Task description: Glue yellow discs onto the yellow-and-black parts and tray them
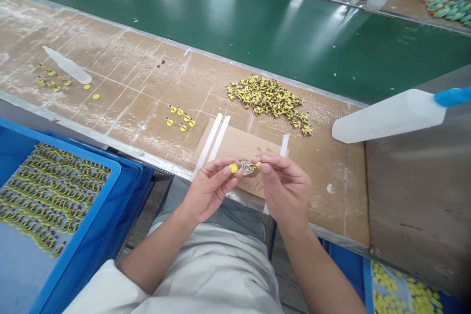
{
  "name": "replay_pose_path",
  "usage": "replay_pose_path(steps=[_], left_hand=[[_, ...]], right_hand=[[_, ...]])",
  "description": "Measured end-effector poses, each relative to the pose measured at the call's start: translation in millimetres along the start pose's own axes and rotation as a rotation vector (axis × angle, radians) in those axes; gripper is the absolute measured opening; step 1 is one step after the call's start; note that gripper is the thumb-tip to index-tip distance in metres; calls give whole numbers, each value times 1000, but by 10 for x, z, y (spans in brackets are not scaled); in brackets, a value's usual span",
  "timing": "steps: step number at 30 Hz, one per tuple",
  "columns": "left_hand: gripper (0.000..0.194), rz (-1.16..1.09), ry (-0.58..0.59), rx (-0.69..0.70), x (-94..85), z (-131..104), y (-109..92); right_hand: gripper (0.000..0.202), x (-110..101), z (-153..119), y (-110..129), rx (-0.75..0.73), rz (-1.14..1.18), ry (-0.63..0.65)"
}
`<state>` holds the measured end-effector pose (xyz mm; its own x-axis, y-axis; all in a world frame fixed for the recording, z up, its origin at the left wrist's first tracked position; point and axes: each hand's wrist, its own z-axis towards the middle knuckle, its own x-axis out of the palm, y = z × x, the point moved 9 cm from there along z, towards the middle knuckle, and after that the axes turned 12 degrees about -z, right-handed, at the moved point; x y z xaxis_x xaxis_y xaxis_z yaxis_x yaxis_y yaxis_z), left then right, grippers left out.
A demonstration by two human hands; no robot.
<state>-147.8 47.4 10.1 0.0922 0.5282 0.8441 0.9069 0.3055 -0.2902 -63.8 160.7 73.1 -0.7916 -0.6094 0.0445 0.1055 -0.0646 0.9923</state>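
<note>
My left hand (213, 187) pinches a small round yellow disc (233, 168) between thumb and fingertips. In my right hand (285, 184), thumb and forefinger are closed on a tiny yellow and dark figure (256, 165). The two pieces are held a short way apart, above a small clear round dish (246, 168) on a sheet of cardboard (241, 144). Strips of white tape (217, 140) run over that sheet. Beyond my hands lies a heap of small yellow and dark figures (265, 98). Several yellow discs with dark pieces standing on them (180, 117) are to the left.
A white bottle with a blue top (390, 115) stands on the right. A blue tray (114, 176) at lower left holds rows of yellow and dark pieces. Loose yellow discs (390, 284) fill a container at lower right. Behind the table runs a green conveyor belt (206, 19).
</note>
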Motion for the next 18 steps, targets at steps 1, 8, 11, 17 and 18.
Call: replay_pose_path(steps=[1,8,11,17,18], left_hand=[[19,6,-2,-3,2,-5,7],[28,75,-15,-6,-17,-35,27],[28,96,-3,1,-8,-46,29],[20,132,29,43,29,-66,15],[21,133,35,48,35,-70,14]], right_hand=[[12,-5,-3,-1,0,0,-4],[13,9,-47,95,-63,-49,-31],[14,45,-90,155,-87,-84,-24],[17,102,-152,234,-119,-124,8],[17,102,-158,240,-125,-136,4]])
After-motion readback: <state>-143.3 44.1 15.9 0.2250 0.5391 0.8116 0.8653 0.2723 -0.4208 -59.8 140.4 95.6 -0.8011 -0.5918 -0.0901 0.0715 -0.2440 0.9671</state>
